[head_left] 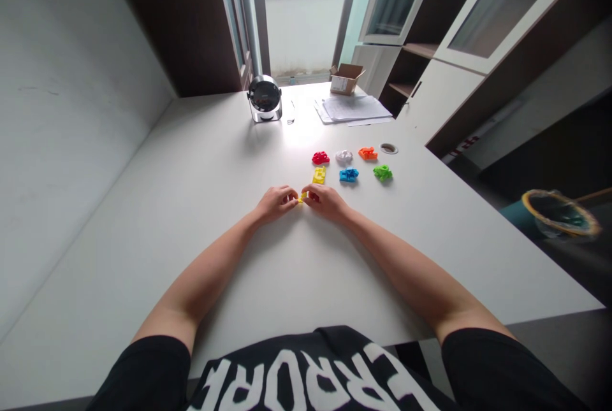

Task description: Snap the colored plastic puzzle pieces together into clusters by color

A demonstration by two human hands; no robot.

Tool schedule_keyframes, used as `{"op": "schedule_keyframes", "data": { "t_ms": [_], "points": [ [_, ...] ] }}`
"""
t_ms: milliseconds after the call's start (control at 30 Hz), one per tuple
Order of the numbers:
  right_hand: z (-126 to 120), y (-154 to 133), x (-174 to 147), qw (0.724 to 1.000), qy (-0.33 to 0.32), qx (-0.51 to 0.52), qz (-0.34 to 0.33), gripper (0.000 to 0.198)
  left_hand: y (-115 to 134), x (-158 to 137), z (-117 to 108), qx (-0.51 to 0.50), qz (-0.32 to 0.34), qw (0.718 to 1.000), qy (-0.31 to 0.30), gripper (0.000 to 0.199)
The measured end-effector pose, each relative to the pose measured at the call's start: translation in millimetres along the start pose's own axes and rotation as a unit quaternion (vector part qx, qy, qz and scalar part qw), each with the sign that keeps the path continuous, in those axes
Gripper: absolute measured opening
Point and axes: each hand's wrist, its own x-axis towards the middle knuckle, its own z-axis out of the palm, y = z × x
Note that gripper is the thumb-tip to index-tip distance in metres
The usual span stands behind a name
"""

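My left hand (278,202) and my right hand (326,201) meet over the middle of the white table. Their fingertips are pinched together on a small yellow plastic piece (301,198), mostly covered by the fingers, so its exact kind cannot be made out. Just beyond my right hand lies a yellow plastic toy part cluster (319,175). Close by, similar small plastic clusters rest in two rough rows: red (320,157), white (343,156) and orange (368,153) behind, blue (349,174) and green (382,173) in front.
A round black device on a metal stand (265,99) is at the table's far side. Papers (356,108) and an open cardboard box (346,79) sit far right, near a round cable hole (388,148). A bin (559,213) stands beyond the right edge; a wall borders the left.
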Motion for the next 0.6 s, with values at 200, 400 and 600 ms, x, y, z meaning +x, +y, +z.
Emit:
{"op": "schedule_keyframes", "data": {
  "t_ms": [200,400,600],
  "points": [
    [-0.4,-0.3,0.2,1.0,0.001,0.001,0.001,0.018,1.2,0.2,-0.3,0.006,-0.006,1.0,0.0,0.019],
    [-1.7,-2.4,0.2,1.0,0.0,0.008,0.002,0.018,0.8,0.2,-0.3,0.004,0.0,1.0,0.005,0.02],
    [-2.3,-3.2,-0.1,1.0,0.001,0.009,0.006,0.018,1.6,-0.3,-0.4,-0.003,-0.007,1.0,0.003,0.02]
  ]
}}
